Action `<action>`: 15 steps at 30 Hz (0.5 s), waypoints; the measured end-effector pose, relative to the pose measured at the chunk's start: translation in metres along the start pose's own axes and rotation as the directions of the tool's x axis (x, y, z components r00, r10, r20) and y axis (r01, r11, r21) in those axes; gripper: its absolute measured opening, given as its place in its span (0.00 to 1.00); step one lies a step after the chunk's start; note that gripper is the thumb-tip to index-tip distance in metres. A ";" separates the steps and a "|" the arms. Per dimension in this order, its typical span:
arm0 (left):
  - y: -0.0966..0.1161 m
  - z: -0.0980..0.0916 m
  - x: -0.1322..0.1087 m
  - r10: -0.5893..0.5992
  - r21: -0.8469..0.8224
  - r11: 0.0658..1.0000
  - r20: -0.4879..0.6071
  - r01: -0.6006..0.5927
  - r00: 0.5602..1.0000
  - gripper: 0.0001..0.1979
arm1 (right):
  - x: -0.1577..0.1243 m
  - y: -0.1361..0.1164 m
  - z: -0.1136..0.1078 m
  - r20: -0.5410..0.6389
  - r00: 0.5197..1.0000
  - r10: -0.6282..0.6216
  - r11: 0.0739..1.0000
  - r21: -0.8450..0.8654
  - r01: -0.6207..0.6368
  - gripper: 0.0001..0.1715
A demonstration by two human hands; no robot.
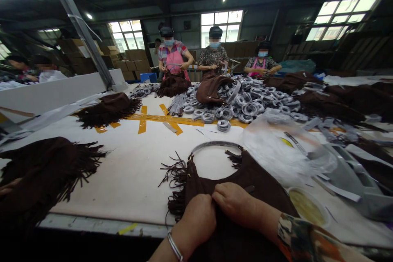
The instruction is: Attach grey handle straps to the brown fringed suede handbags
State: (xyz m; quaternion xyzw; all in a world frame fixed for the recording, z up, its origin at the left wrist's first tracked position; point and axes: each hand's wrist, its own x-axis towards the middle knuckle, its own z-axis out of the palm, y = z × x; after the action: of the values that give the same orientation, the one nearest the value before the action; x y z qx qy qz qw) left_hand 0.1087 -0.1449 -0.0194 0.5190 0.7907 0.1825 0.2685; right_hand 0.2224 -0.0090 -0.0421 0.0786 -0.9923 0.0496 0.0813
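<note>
A dark brown fringed handbag (260,176) lies in front of me, its wrapped strap (216,144) arching away over the white table. My left hand (201,215), with a bangle at the wrist, is closed on the bag's fabric near its middle. Right beside it, my right hand (231,202) is closed too, pinching the same fabric. The fingertips of both hands meet and are mostly hidden, so any small part between them cannot be made out. Dark fringe (176,196) hangs off the bag's left side.
Another fringed brown bag (49,168) lies at the left, a hand at its edge. A heap of wrapped straps (245,102) covers the table's far middle. To the right are clear plastic bags (285,147), a grey holder (350,180) and a round tub (307,206). Co-workers (175,55) stand opposite.
</note>
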 end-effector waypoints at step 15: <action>-0.011 0.024 -0.003 -0.263 -0.893 0.078 0.409 0.442 0.874 0.10 | -0.008 -0.011 0.018 -0.227 0.952 0.203 0.940 0.318 -0.125 0.13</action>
State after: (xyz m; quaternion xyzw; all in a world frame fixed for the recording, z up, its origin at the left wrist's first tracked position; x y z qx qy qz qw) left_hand 0.1166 -0.1514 -0.0437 0.0312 0.5682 0.5336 0.6256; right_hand 0.2293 -0.0211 -0.0598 -0.0006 -0.9574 0.2158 0.1918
